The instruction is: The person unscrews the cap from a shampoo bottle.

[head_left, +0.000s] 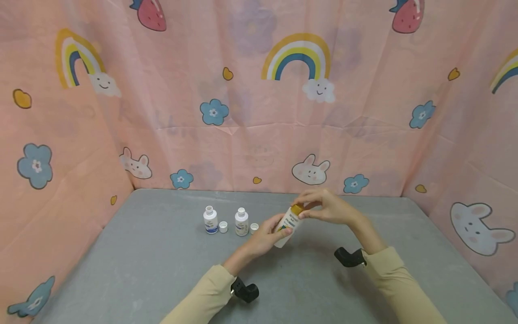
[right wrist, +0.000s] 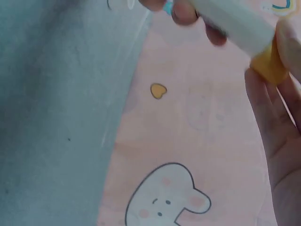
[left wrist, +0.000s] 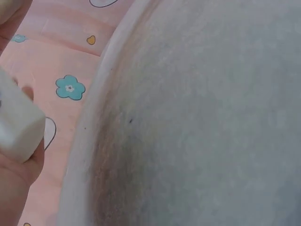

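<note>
My left hand [head_left: 263, 236] grips a white bottle [head_left: 288, 223] with a printed label, tilted and raised over the table. On the bottle's upper end sits a gold-yellow cap [head_left: 297, 209], which the fingers and thumb of my right hand [head_left: 325, 207] pinch. The right wrist view shows the yellow cap [right wrist: 270, 65] between that thumb and fingers. At the left edge of the left wrist view, the bottle's white base [left wrist: 21, 129] rests in the palm. To the left stand two small white bottles [head_left: 210, 220] [head_left: 241, 222] with no caps on them.
A white cap [head_left: 223, 227] lies beside the left small bottle, and another white cap [head_left: 254, 228] beside the other one, close to my left hand. The grey table [head_left: 162, 270] ends at a pink patterned curtain [head_left: 251, 148] behind and at the sides.
</note>
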The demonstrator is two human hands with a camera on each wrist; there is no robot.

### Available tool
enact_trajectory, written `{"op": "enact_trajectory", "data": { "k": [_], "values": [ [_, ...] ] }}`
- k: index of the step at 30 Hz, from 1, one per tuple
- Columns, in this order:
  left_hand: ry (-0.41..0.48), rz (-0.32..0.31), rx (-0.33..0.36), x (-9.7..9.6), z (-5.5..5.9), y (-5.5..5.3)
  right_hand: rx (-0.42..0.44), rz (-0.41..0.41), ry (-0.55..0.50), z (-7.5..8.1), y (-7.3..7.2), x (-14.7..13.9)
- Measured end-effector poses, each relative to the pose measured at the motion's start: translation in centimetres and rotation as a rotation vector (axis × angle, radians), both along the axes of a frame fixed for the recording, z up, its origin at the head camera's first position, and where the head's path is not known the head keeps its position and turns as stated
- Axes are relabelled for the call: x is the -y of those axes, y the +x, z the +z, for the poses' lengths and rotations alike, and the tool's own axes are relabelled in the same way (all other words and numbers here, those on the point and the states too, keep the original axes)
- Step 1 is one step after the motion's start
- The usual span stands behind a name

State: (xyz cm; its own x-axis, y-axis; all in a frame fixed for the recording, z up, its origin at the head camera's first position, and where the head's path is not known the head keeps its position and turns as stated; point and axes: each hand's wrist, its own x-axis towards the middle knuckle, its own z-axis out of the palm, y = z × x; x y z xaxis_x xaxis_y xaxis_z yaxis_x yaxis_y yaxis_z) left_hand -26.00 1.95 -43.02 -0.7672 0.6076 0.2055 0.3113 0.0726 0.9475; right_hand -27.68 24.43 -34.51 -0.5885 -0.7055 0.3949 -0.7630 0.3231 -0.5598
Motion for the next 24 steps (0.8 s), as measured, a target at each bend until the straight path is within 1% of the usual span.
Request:
{"op": "enact_trajectory", "data": {
  "k": [2,5,7,11,12,14,16,18,20,22,24],
  "values": [
    [0.011,0.056,-0.013,-0.2,-0.1,0.1,0.000,-0.033,0.017,0.1,0.1,0.1],
    [0.021,0.172,-0.045,-0.6,-0.2,0.3,-0.001,-0.114,0.034,0.2,0.4,0.5],
    [0.024,0.249,-0.074,-0.9,-0.2,0.5,0.006,-0.193,0.044,0.3,0.7,0.9],
    [0.047,0.403,-0.130,-1.4,-0.2,0.6,0.053,-0.389,0.023,0.2,1.2,2.2],
    [0.051,0.436,-0.145,-1.5,-0.2,0.6,0.060,-0.423,0.011,0.1,1.3,2.5],
    [0.058,0.482,-0.152,-1.6,-0.2,0.6,0.068,-0.460,-0.014,0.0,1.3,3.0],
    [0.065,0.497,-0.152,-1.6,-0.2,0.6,0.068,-0.452,-0.031,0.0,1.3,3.2],
    [0.063,0.484,-0.154,-1.5,-0.2,0.5,0.065,-0.408,-0.040,-0.1,1.2,3.1],
    [0.061,0.445,-0.152,-1.3,-0.2,0.5,0.060,-0.348,-0.042,-0.1,1.0,2.7],
    [0.057,0.388,-0.153,-1.1,-0.3,0.4,0.049,-0.285,-0.035,-0.1,0.8,2.2],
    [0.064,0.324,-0.149,-0.9,-0.3,0.3,0.009,-0.212,-0.024,-0.2,0.6,1.7]
  ]
}}
